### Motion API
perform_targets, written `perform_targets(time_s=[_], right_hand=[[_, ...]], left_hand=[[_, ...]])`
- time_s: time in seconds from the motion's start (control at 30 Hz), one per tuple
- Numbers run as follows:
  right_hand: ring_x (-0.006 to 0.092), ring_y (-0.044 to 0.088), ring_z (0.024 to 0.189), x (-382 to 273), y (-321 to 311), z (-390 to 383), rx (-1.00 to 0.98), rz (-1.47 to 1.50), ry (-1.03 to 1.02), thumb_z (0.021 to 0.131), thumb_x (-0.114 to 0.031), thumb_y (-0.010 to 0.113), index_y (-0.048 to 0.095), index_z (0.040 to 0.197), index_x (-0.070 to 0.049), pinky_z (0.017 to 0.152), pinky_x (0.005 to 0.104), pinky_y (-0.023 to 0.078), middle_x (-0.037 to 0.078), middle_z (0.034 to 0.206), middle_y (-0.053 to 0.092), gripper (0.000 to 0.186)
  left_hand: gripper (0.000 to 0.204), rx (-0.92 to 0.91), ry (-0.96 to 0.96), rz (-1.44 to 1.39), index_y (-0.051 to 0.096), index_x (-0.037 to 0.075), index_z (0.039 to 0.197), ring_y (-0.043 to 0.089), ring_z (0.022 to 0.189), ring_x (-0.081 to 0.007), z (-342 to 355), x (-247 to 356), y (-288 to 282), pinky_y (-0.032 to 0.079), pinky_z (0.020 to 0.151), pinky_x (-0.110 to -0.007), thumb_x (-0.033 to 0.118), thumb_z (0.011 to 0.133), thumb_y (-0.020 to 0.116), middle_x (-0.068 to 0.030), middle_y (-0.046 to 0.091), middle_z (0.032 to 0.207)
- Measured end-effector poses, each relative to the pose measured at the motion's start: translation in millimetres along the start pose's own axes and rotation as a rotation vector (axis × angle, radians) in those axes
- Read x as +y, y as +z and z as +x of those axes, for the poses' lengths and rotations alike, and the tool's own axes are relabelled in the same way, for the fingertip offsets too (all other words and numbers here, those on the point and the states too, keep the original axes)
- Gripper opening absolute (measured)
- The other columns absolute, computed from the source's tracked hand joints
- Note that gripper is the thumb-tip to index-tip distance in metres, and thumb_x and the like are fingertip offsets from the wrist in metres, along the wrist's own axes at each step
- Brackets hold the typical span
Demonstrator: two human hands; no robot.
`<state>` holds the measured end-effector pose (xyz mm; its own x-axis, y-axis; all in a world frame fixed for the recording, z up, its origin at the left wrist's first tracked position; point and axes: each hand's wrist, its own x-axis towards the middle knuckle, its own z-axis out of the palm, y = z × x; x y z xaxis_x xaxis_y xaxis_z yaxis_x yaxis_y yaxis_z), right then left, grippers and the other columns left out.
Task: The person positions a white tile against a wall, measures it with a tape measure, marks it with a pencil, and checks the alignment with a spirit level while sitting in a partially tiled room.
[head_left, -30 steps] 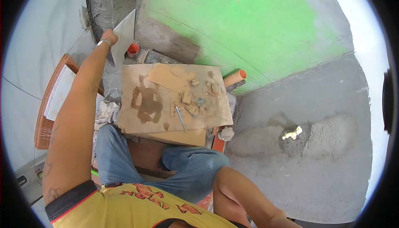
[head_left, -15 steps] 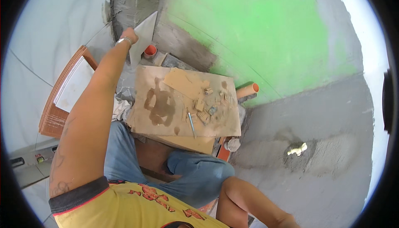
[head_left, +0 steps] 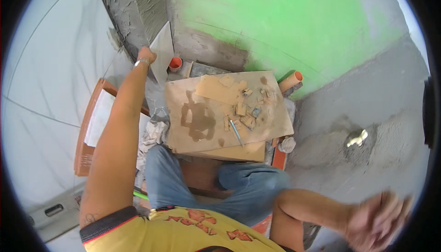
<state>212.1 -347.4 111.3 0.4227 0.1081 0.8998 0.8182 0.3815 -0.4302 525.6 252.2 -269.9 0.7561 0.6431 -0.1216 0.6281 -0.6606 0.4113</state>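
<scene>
My left arm reaches far forward, and my left hand [head_left: 147, 55] is closed on the left edge of a pale tile [head_left: 162, 52]. The tile stands tilted beside the mortar-covered wall [head_left: 149, 8] near the corner. Out to the lower right, my right hand [head_left: 379, 222] hangs in the air away from the grey wall's tap fitting. Motion smears its fingers, and nothing held can be made out. Between them, a cardboard-covered box [head_left: 183, 132] carries a pen [head_left: 236, 133] and several broken cardboard scraps [head_left: 241, 109].
An orange pipe stub [head_left: 175, 63] stands close to the tile, another orange pipe [head_left: 291, 81] near the green wall. Brown boxed tiles [head_left: 87, 153] lean at left by crumpled paper [head_left: 154, 134]. A spirit level [head_left: 54, 210] lies lower left. A tap fitting [head_left: 357, 138] juts from the right wall.
The whole view has shifted, so the box and walls sit further right and lower. My right hand has swung up into view at the lower right. My left hand stays on the tile.
</scene>
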Motion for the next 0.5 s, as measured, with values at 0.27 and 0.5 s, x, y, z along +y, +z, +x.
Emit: perform_targets(time_s=[0.27, 0.5], right_hand=[[0.0309, 0.069, 0.081, 235, 106, -155, -1.041, -0.935, 0.503, 0.081, -0.009, 0.059, 0.066, 0.102, 0.002, 0.071, 0.0451, 0.056, 0.023, 0.101, 0.064, 0.025], [0.028, 0.074, 0.085, 207, 168, -245, -1.638, -0.26, 0.595, 0.079, -0.018, 0.066, 0.075, 0.088, -0.007, 0.063, 0.0429, 0.057, 0.015, 0.093, 0.075, 0.017]], left_hand=[[0.048, -0.006, 0.021, -0.065, 0.063, -0.007, 0.117, 0.06, 0.119, -0.0416, -2, 20, 31, 0.049, 0.102, -0.042, 0.022, 0.079, 0.068, -0.0295, 0.063, 0.124], [0.044, -0.135, 0.074, -0.424, 0.066, -0.003, 0.102, 0.072, 0.077, -0.0359, 117, -128, -7, 0.058, 0.078, -0.045, 0.027, 0.074, 0.079, -0.0226, 0.072, 0.092]])
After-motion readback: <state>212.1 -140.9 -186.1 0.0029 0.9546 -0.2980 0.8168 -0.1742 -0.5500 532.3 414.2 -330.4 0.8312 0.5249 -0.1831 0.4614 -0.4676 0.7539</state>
